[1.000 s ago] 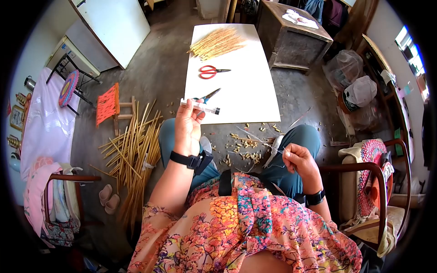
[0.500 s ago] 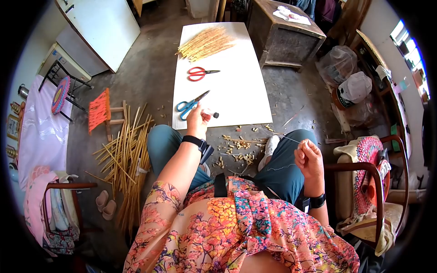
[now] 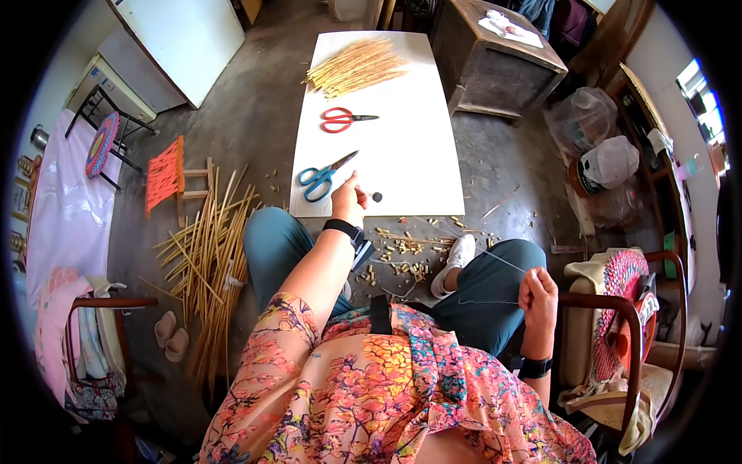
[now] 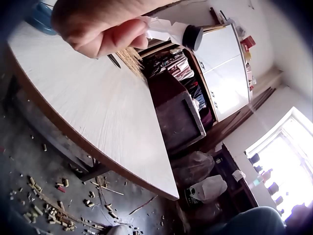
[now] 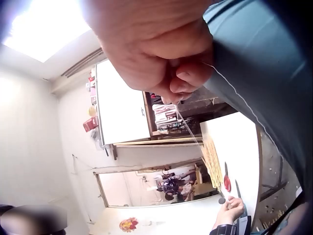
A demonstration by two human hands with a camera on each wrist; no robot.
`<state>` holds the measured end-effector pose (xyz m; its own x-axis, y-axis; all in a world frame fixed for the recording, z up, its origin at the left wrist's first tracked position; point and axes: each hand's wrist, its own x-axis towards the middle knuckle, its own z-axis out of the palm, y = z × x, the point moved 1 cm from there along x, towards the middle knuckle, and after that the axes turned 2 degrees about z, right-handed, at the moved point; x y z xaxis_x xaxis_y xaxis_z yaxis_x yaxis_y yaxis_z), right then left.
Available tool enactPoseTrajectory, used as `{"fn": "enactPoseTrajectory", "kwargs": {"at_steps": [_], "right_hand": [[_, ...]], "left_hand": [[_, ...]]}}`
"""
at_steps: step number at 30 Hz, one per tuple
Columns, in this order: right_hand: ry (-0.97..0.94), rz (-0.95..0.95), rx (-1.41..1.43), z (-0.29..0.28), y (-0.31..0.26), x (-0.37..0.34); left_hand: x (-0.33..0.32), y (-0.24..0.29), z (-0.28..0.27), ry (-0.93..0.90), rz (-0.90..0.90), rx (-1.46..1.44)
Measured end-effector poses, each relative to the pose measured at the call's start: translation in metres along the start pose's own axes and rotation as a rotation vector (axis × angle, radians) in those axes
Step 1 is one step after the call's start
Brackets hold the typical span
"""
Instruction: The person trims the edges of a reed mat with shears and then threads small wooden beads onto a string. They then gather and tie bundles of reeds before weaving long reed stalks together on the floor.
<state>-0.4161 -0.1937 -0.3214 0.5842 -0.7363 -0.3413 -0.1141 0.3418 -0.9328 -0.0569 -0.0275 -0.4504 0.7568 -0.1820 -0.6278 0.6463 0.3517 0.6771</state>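
Observation:
My left hand (image 3: 349, 203) grips a narrow whitish tube (image 4: 166, 30) with a black end (image 4: 193, 37), over the near edge of the white table (image 3: 410, 155). In the head view the hand hides most of the tube. My right hand (image 3: 539, 298) pinches a thin pale thread (image 3: 502, 260) beside my right knee. One stretch of thread runs from these fingers toward the left hand; a loose length (image 5: 239, 95) hangs across the trouser leg. Blue-handled scissors (image 3: 334, 165) lie just beyond the left hand, with red-handled scissors (image 3: 352, 118) farther back.
A bundle of straw stalks (image 3: 359, 66) lies at the table's far end. Short cut stalk pieces (image 3: 410, 271) litter the floor between my feet. Long stalks (image 3: 209, 271) are piled at my left near an orange stool (image 3: 166, 178). An armchair (image 3: 610, 309) stands at my right.
My left hand has turned and moved forward and down with the tube. My right hand has drawn back to the right, and the thread between the hands now shows longer.

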Motion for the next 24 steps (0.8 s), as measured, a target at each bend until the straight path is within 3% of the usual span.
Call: {"fn": "enactPoseTrajectory", "kwargs": {"at_steps": [3,7,9,11,15,19,22,24], "right_hand": [[-0.093,-0.064,-0.031,-0.004,0.000,-0.005],[-0.096,-0.064,0.003,0.014,-0.006,-0.012],[-0.127,-0.034,-0.014,0.027,-0.005,-0.012],[-0.144,-0.018,-0.027,0.047,-0.006,-0.010],[-0.163,-0.004,-0.048,0.077,-0.007,0.008],[-0.192,-0.035,0.022,0.101,-0.012,0.025],[-0.256,-0.028,-0.058,0.123,-0.020,0.026],[-0.293,-0.059,-0.110,0.141,-0.029,0.025]], "left_hand": [[0.010,-0.011,0.000,0.062,0.075,0.046],[0.009,-0.022,0.007,0.015,0.021,0.041],[0.014,-0.029,0.010,-0.157,0.047,-0.012],[0.027,-0.034,0.010,-0.175,0.064,-0.018],[0.029,-0.034,-0.004,-0.283,-0.090,0.045],[-0.018,0.001,-0.003,-0.254,0.088,0.281],[-0.060,0.032,0.005,-0.395,0.188,0.431],[-0.105,0.054,0.022,-0.755,0.345,0.470]]}}
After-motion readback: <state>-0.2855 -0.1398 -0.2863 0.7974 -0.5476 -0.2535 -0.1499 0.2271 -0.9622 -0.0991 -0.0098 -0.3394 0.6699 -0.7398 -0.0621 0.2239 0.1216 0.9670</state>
